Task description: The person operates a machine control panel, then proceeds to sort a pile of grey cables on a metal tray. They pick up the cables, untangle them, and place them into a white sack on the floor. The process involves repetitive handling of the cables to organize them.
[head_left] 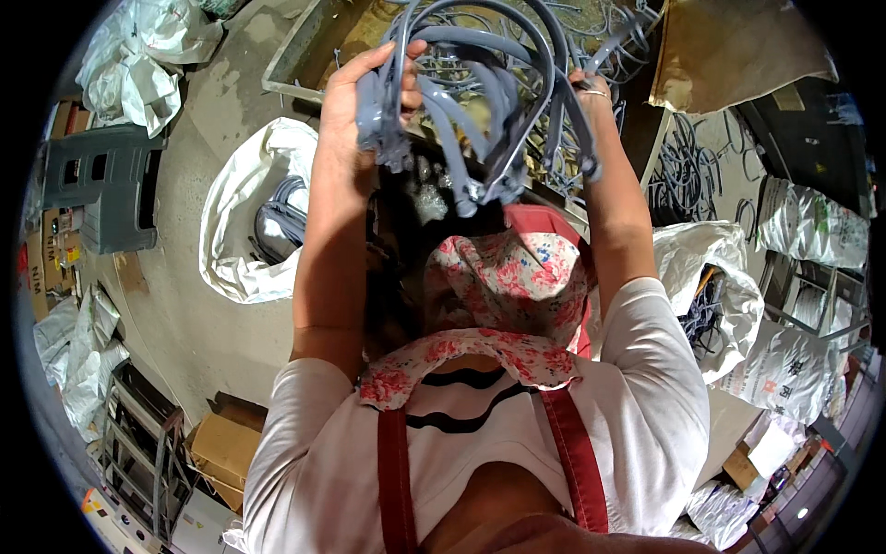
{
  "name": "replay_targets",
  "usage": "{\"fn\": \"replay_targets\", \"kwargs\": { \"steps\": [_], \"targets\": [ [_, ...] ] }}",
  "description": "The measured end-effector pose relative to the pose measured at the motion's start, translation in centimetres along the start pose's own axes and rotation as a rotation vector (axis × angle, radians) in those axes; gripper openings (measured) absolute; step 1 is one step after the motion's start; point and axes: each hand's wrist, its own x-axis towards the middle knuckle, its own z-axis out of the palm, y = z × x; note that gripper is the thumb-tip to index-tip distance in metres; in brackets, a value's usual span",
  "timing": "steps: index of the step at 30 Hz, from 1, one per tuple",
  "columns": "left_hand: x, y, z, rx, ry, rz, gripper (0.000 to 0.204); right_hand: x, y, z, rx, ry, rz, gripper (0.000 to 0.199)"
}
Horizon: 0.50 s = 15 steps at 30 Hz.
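A bundle of grey cables [491, 42] hangs in loops between my two hands, over the far tray. Lighter, blurred molded ends dangle from its lower side. My left hand [346, 97] is closed round the left part of the bundle, thumb and fingertips showing at its top. At the bundle's right side is my right hand [593, 92], a ring on one finger. Its fingers are bent against the cables and partly hidden by them. Beneath lies a shallow tray [291, 57] with more loose grey cables [577, 28] in it.
Left of me stands an open white sack [221, 222] holding grey cables; another white sack [729, 323] with dark cables is at the right. A grey plastic stool [111, 175] is far left. Brown sheet material [738, 51] and a cable pile [683, 180] lie beyond my right arm.
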Motion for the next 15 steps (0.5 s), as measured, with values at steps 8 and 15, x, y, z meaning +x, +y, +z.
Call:
{"fn": "replay_targets", "kwargs": {
  "steps": [8, 15],
  "targets": [
    [0.4, -1.0, 0.1, 0.105, -0.099, -0.073, 0.039, -0.1, 11.1, 6.4, -0.343, -0.023, 0.411, 0.036],
    [0.2, -0.6, -0.8, -0.084, -0.337, -0.120, 0.040, -0.1, 13.1, 9.4, -0.479, -0.504, 0.544, 0.035]
  ]
}}
